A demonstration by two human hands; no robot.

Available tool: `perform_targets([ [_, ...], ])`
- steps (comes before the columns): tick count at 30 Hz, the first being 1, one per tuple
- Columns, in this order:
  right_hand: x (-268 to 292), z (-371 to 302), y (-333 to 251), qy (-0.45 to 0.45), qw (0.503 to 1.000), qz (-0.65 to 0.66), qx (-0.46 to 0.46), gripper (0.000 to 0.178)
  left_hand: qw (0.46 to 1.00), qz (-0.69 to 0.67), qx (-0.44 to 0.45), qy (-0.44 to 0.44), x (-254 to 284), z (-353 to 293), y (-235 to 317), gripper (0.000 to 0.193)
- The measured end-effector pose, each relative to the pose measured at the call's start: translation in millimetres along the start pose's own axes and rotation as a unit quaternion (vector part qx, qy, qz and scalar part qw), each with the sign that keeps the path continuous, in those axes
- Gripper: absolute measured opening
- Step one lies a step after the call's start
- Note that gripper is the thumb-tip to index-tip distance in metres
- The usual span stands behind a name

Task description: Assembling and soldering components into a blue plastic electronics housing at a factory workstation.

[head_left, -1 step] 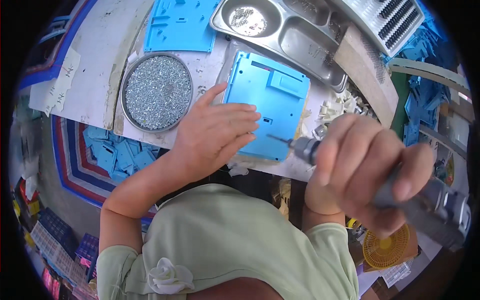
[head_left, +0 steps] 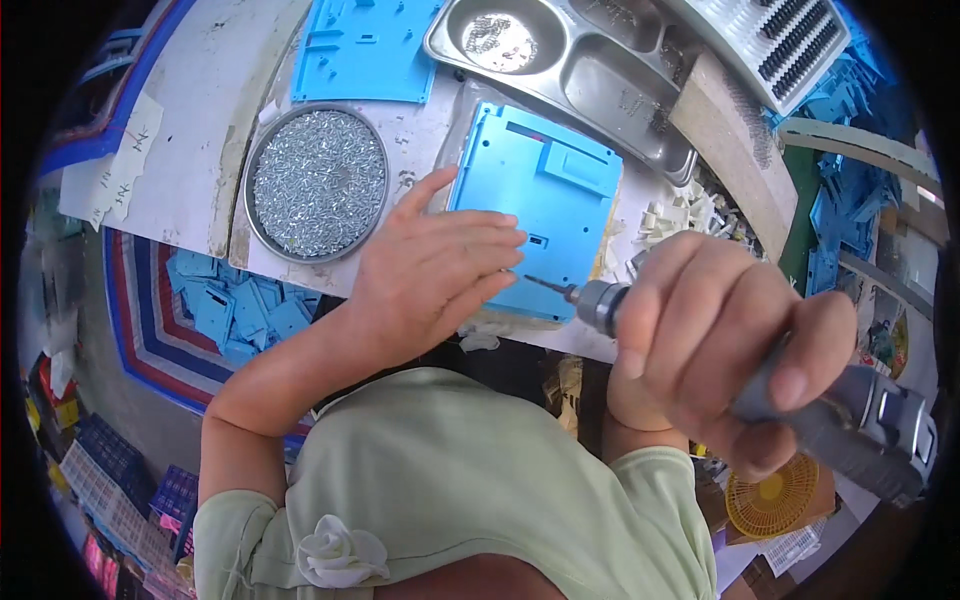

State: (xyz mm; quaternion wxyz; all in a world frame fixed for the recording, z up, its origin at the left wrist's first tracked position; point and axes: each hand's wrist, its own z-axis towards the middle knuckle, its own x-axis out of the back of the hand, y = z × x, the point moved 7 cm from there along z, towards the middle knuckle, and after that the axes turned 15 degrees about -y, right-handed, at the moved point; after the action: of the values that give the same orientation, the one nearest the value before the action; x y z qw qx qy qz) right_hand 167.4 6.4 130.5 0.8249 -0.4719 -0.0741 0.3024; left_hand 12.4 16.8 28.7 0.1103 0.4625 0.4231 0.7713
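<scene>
One power driver, clasped in the right grip, aims its long axis forward-left, the left grip released.

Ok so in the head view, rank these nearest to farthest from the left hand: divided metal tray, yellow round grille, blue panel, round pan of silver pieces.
From the left hand:
1. Blue panel: under its fingers.
2. Round pan of silver pieces: just to its left.
3. Divided metal tray: beyond the panel.
4. Yellow round grille: far lower right.
</scene>
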Motion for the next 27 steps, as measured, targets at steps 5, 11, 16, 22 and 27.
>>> perform_targets([
  [5,-10.9,3.9,8.2,-0.009,1.0,-0.007,-0.001,0.032,0.999,-0.018,-0.019,0.029,-1.1,-5.9,2.6,0.025],
  [11,-14.7,5.4,19.9,0.01,1.0,-0.01,-0.019,0.031,0.996,0.038,-0.05,0.061,2.1,-16.1,-1.6,0.03],
  [16,6.4,18.1,16.0,0.018,0.997,-0.079,-0.005,0.019,0.98,0.154,0.117,0.05,59.9,-10.1,-32.9,0.027],
  [22,47.4,44.3,67.7,0.026,0.997,-0.07,0.035,0.026,0.949,0.235,0.212,0.018,72.7,-53.8,-73.5,0.014],
  [27,54.0,49.7,86.3,0.049,0.994,-0.091,0.024,0.019,0.947,0.234,0.218,0.037,73.5,-50.8,-77.9,0.01],
])
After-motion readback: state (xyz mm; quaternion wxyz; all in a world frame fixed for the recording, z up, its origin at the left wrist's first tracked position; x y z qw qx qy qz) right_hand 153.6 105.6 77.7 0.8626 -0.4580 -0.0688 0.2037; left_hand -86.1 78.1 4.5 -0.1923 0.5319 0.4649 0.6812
